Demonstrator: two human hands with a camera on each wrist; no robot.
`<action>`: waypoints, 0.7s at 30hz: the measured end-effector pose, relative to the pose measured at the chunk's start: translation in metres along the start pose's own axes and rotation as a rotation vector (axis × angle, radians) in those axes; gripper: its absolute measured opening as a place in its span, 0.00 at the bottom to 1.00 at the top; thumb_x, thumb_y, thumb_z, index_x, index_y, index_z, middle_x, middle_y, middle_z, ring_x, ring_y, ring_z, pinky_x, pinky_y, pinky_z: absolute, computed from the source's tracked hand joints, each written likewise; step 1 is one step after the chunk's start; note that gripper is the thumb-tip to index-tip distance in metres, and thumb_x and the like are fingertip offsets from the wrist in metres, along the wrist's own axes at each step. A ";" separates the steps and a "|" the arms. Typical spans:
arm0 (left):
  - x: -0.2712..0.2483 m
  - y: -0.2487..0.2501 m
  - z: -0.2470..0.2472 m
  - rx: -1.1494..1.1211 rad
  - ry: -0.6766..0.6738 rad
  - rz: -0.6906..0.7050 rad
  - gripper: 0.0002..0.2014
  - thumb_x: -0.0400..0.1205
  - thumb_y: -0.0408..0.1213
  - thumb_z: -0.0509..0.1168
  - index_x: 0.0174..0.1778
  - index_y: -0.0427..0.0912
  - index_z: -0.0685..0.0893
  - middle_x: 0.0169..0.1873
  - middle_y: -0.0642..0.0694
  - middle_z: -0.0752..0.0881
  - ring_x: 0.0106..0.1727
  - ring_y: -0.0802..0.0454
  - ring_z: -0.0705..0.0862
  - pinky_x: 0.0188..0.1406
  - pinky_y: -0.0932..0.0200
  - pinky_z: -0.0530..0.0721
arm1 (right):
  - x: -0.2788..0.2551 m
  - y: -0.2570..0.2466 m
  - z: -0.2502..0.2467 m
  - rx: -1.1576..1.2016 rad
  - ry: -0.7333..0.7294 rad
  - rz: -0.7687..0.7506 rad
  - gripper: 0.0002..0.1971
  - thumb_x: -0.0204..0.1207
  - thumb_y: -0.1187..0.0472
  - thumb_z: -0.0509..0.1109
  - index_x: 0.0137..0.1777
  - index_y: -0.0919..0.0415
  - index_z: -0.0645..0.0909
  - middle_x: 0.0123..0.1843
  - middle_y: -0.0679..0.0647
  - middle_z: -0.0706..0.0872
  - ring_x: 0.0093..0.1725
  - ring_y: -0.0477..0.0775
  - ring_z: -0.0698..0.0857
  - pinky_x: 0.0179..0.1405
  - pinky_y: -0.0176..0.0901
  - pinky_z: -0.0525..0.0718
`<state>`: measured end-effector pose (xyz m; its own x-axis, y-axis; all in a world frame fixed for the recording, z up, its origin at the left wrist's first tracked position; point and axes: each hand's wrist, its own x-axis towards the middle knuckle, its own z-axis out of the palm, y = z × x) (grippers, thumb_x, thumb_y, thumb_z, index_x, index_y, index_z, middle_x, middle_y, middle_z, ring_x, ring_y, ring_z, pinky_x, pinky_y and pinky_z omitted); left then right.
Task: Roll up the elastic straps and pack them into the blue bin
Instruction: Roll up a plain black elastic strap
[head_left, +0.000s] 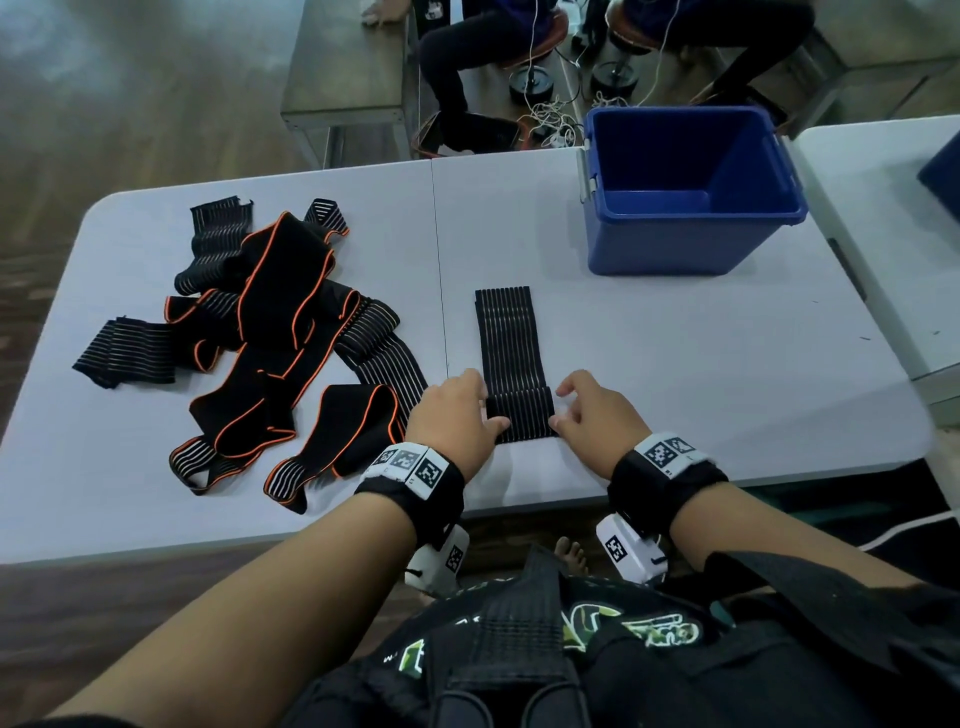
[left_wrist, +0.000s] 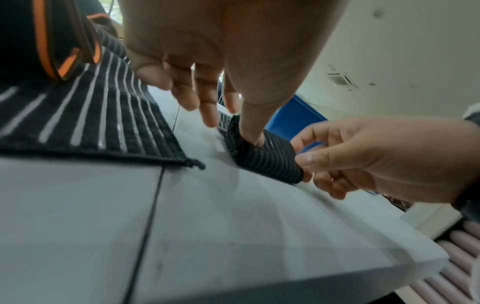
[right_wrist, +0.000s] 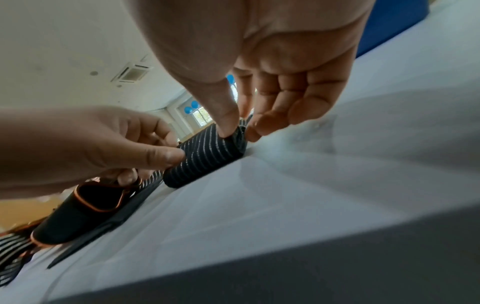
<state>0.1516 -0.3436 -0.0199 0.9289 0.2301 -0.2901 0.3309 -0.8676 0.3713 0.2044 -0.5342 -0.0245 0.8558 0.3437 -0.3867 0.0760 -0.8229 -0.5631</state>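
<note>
From the head view, you work at a pale folding table (head_left: 675, 364) with other people seated beyond it. The strap (head_left: 506, 343) lies flat in front of you, running away toward the bin (head_left: 685, 244), which looks empty; its near end is already turned into a short roll (head_left: 521, 413). Your left hand (head_left: 457, 415) and right hand (head_left: 597, 415) sit at the roll's two ends. A pile (head_left: 260, 338) of loose straps waits to your left.

In the left wrist view, your left thumb presses down on the roll (left_wrist: 262, 158) at its end, while the other fingers (left_wrist: 205, 98) hang loosely extended above the flat part. Your right hand (left_wrist: 376, 160) pinches the opposite end.

In the right wrist view, your right thumb bears on the roll (right_wrist: 205, 158) with fingertips (right_wrist: 262, 123) curled at its end; whether they tuck underneath is hard to tell. Your left hand (right_wrist: 91, 148) pinches the far end.

The strap looks light, soft and springy, so it will likely uncoil if let go. Hold it by both ends with thumbs on top, and keep the edges even as you roll.
</note>
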 end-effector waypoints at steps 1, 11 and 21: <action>0.000 0.000 0.001 0.013 0.028 0.051 0.17 0.80 0.54 0.72 0.57 0.49 0.79 0.51 0.51 0.84 0.55 0.47 0.80 0.57 0.46 0.83 | 0.000 -0.001 0.000 -0.018 0.004 -0.039 0.15 0.81 0.57 0.68 0.66 0.50 0.71 0.44 0.50 0.85 0.44 0.51 0.84 0.50 0.51 0.84; 0.002 -0.009 0.008 0.270 -0.038 0.230 0.21 0.83 0.39 0.61 0.74 0.50 0.76 0.59 0.47 0.80 0.59 0.43 0.77 0.58 0.46 0.76 | 0.004 0.001 0.002 -0.231 -0.123 -0.125 0.30 0.83 0.40 0.60 0.83 0.48 0.64 0.55 0.49 0.76 0.54 0.54 0.81 0.55 0.50 0.81; 0.010 -0.009 -0.001 -0.107 -0.185 0.081 0.13 0.86 0.53 0.63 0.50 0.48 0.87 0.43 0.49 0.84 0.48 0.48 0.84 0.54 0.46 0.85 | 0.015 0.004 -0.007 -0.055 -0.081 -0.084 0.12 0.81 0.49 0.68 0.44 0.56 0.85 0.39 0.53 0.85 0.42 0.55 0.83 0.36 0.44 0.74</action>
<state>0.1578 -0.3330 -0.0257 0.9102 0.0688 -0.4085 0.2817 -0.8259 0.4884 0.2208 -0.5357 -0.0273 0.8015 0.4455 -0.3988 0.1750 -0.8126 -0.5559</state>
